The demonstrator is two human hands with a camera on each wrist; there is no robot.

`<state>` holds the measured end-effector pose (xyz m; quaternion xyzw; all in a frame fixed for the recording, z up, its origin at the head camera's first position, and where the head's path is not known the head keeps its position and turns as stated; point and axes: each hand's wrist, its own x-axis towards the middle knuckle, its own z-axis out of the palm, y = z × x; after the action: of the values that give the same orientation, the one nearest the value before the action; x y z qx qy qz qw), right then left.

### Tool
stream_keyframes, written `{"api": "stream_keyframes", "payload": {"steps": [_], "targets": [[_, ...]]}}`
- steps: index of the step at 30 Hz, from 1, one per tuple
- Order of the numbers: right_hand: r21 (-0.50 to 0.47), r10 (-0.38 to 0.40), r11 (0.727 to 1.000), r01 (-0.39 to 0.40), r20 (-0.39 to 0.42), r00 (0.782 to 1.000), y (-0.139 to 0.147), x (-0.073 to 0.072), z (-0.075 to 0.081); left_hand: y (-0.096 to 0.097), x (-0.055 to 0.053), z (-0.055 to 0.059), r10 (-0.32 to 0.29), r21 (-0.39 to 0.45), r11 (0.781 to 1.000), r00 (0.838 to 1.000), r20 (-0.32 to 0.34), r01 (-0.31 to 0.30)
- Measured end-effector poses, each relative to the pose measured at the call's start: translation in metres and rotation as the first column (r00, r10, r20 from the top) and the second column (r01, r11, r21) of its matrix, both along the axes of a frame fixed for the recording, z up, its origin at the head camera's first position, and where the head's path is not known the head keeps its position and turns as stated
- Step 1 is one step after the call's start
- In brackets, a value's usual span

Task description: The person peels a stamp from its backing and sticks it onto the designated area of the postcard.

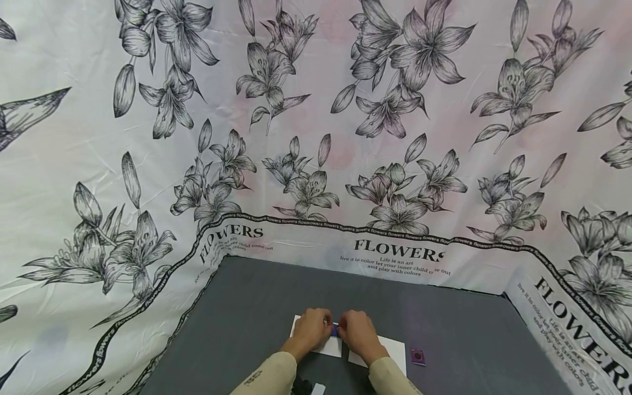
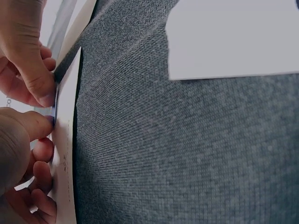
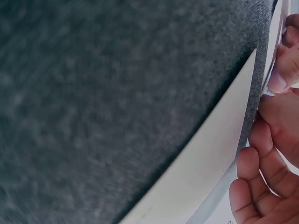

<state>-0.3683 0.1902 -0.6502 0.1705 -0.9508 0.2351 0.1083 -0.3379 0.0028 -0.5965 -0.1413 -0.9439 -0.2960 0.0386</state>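
Observation:
My left hand and right hand meet over the table, thumbs and fingertips close together. Between them shows a small flat blue piece, pinched from both sides; fingers hide most of it, and I cannot tell its kind. Beneath the left hand lies a white card, and another white card lies partly under the right hand and wrist. Faint print marks the edge-on white card in the left wrist view. Curled fingers of the right hand appear at the right wrist view's edge.
A small purple square with a dark round centre lies right of the cards. Near the front edge sit a black object and a white piece. Flower-printed cloth walls surround the grey tabletop.

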Motion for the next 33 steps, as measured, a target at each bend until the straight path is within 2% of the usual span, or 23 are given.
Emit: {"api": "stream_keyframes", "payload": {"steps": [6,8,13,20,28,33], "targets": [[0.022,0.018,1.0,-0.018,-0.027,0.999,0.0,-0.003,-0.003,0.001,0.0,0.0,-0.008,-0.009,1.0,1.0,0.005,0.008],[0.045,0.026,0.999,-0.024,-0.03,0.999,-0.006,0.01,0.016,0.001,0.0,0.001,-0.008,-0.014,1.0,1.0,0.002,0.008],[0.066,-0.001,0.998,-0.002,0.043,0.999,-0.021,0.041,0.067,-0.001,0.0,0.002,-0.014,-0.015,1.0,1.0,0.005,0.014],[0.08,-0.021,0.997,0.014,0.089,0.996,-0.02,0.04,0.072,-0.002,-0.001,-0.001,-0.029,-0.008,1.0,1.0,0.007,0.029],[0.113,-0.03,0.993,0.018,0.105,0.994,-0.019,0.041,0.073,-0.004,-0.002,0.003,-0.044,-0.006,0.999,0.997,0.062,0.045],[0.132,-0.031,0.991,0.018,0.094,0.995,-0.019,0.04,0.073,-0.006,0.0,0.005,-0.042,0.005,0.999,0.996,0.073,0.042]]}}
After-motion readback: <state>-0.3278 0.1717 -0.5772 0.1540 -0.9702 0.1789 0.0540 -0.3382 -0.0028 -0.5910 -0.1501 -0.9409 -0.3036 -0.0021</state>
